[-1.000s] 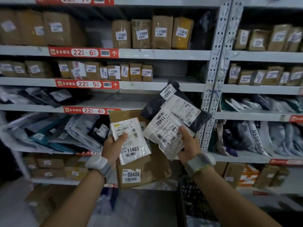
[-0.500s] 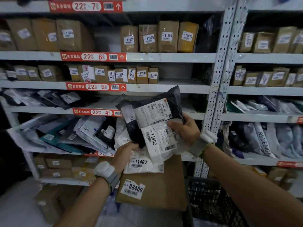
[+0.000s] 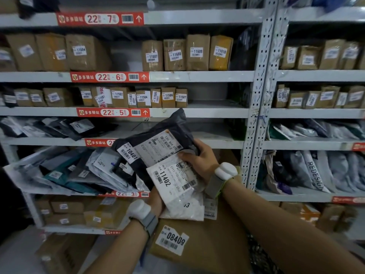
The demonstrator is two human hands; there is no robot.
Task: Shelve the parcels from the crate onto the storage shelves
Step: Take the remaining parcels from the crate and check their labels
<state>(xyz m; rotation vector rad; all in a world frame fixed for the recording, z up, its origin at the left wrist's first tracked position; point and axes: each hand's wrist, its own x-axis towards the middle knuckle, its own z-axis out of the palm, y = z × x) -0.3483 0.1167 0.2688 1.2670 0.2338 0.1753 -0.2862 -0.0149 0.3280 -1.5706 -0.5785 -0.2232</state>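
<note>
My right hand (image 3: 199,159) grips a black poly parcel labelled 10401 (image 3: 150,139) together with a white poly parcel labelled 11402 (image 3: 173,180), thumb on top of both. My left hand (image 3: 157,201) is mostly hidden beneath them; it holds a white bag parcel (image 3: 185,211) and a flat brown cardboard parcel labelled 08409 (image 3: 199,246) from below. The black parcel tilts up towards the shelf marked 22-4 (image 3: 217,144), its top corner in front of that shelf's opening. A black mesh crate (image 3: 260,258) shows at the bottom right, under my right forearm.
Grey metal shelving fills the view, with a perforated upright (image 3: 256,115) right of the parcels. Rows 22-6 and 22-5 hold labelled brown boxes (image 3: 174,55). Row 22-3 (image 3: 83,171) is packed with leaning poly bags. Shelf 22-4 has bags (image 3: 59,127) at its left.
Both hands have come closer together and lower. The two parcels in my right hand now lie over the left-hand parcels, covering the 11403 label, and the view has moved nearer the shelves.
</note>
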